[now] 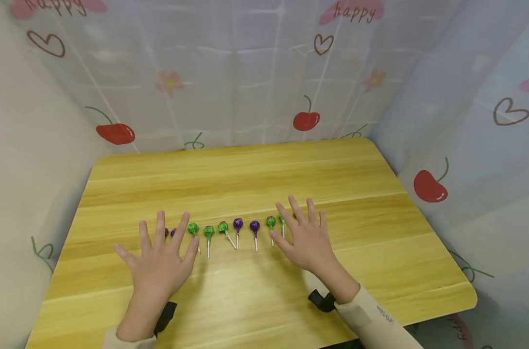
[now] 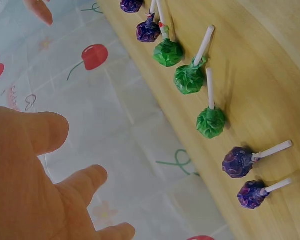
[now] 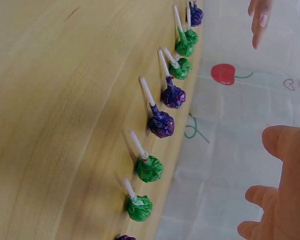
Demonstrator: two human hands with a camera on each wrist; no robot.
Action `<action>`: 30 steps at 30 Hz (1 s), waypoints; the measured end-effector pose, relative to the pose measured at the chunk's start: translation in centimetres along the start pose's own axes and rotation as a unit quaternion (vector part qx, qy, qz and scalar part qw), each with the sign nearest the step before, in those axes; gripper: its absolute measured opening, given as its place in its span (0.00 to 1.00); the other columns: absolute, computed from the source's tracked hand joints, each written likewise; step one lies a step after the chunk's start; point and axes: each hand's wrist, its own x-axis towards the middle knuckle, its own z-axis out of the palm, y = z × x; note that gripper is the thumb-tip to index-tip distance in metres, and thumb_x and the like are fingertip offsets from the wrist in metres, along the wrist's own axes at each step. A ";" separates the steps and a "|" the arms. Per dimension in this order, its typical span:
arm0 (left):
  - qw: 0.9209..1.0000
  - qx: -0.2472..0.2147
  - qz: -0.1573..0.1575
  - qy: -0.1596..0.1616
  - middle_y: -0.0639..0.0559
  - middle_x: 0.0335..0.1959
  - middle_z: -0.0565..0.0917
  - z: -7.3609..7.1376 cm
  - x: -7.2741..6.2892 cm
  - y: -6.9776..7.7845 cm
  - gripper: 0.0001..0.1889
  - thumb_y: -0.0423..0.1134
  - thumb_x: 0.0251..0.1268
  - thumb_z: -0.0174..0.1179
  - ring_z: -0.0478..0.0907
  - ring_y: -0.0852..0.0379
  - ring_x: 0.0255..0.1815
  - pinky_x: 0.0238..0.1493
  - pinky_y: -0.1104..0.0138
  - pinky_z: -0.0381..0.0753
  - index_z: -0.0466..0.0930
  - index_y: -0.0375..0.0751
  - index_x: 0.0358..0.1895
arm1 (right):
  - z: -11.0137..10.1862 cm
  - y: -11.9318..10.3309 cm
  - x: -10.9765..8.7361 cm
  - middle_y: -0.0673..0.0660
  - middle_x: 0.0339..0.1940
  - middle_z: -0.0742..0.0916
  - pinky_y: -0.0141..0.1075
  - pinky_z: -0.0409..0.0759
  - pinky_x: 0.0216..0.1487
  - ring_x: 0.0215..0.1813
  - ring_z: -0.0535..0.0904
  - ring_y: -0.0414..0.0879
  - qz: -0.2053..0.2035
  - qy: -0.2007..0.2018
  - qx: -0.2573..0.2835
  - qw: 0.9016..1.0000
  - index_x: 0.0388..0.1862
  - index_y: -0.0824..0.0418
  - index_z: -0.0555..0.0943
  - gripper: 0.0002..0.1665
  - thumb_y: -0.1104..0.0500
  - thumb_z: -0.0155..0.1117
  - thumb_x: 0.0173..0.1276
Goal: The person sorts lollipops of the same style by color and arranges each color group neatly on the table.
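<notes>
cherry-print cloth (image 1: 247, 72) backs our surface (image 1: 229, 179); we spread left hand (image 1: 162, 266) and right hand (image 1: 309, 244) wide near green and purple lollipops (image 1: 209, 230).

Left fingers (image 1: 160, 230) and right fingers (image 1: 297, 210) splay wide — nearly straight.

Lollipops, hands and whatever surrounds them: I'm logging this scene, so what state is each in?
Green lollipops: wrapped, lying in the row.
Purple lollipops: wrapped, lying in the same row; some partly hidden by the hands in the head view.
Left hand: fingers spread, holding nothing.
Right hand: fingers spread, holding nothing.
Table: bearing the lollipops.
Printed cloth: hanging, creased.
</notes>
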 end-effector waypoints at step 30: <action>0.999 -0.009 0.006 0.041 0.37 0.80 0.52 -0.6 0.8 -2.0 0.32 0.63 0.77 0.34 0.50 0.28 0.77 0.72 0.30 0.45 0.50 0.59 0.80 | 0.0 -0.7 2.4 0.56 0.78 0.67 0.59 0.61 0.76 0.78 0.60 0.62 -0.076 0.057 0.051 0.994 0.77 0.53 0.63 0.41 0.36 0.57 0.72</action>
